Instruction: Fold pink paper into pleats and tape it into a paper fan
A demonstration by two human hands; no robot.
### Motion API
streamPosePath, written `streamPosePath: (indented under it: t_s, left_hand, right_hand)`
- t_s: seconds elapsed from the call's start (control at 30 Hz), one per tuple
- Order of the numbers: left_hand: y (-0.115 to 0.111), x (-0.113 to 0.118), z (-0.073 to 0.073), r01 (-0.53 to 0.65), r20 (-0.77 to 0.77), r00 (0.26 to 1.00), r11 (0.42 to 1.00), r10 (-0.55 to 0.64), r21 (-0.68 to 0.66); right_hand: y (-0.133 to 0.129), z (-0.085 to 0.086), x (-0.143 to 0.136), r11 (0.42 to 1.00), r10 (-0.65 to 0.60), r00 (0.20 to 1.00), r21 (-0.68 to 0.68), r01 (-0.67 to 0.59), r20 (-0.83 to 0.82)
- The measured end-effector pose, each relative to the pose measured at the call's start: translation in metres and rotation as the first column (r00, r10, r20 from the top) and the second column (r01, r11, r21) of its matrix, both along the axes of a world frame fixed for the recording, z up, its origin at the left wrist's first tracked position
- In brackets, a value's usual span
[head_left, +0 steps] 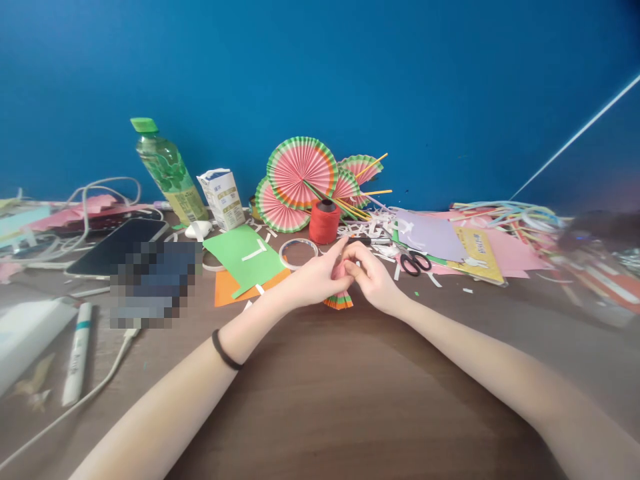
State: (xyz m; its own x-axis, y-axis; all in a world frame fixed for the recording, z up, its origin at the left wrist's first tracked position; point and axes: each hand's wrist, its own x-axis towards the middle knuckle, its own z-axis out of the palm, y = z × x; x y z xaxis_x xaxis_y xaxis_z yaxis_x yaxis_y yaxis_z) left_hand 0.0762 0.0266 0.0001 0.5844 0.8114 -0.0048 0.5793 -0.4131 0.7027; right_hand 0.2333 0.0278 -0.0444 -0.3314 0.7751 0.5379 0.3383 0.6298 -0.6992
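Between my two hands is a folded paper fan, pleated in pink with an orange and green edge that shows below my fingers. My left hand is closed around its left side, with the index finger stretched forward. On the right, my right hand pinches the fan's upper part with thumb and fingers. Much of the fan is hidden by my hands. Just beyond them stands a spool of red thread. Finished round paper fans in pink, white and green lean against the wall behind it.
Left are green paper, a tape roll, a milk carton, a green-capped bottle, a marker and a blurred-out device. Right lie black-handled scissors, white paper scraps, purple paper and a yellow booklet.
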Motion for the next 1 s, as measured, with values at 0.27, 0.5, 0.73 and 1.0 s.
streamPosePath:
  t_s: [0.27,0.5,0.73,1.0]
  left_hand:
    - [0.004,-0.001,-0.001,-0.09,-0.098,0.992,0.994,0.084,-0.056]
    - [0.01,-0.004,-0.002,-0.112,-0.037,0.994,0.973,0.107,-0.203]
    - [0.015,-0.008,-0.003,0.073,0.127,0.992,0.919,-0.025,-0.387]
    - [0.016,-0.009,-0.011,0.157,0.299,0.954,0.793,0.033,-0.589]
  right_hand:
    - [0.004,-0.003,0.001,0.996,-0.072,0.994,-0.052,0.067,-0.088]
    - [0.011,-0.004,0.004,0.97,-0.121,0.982,-0.228,0.085,-0.147]
    - [0.013,-0.006,0.004,0.964,-0.162,0.979,-0.234,0.13,-0.125]
    - [0.015,-0.011,0.005,0.954,-0.155,0.98,-0.277,0.115,-0.127]
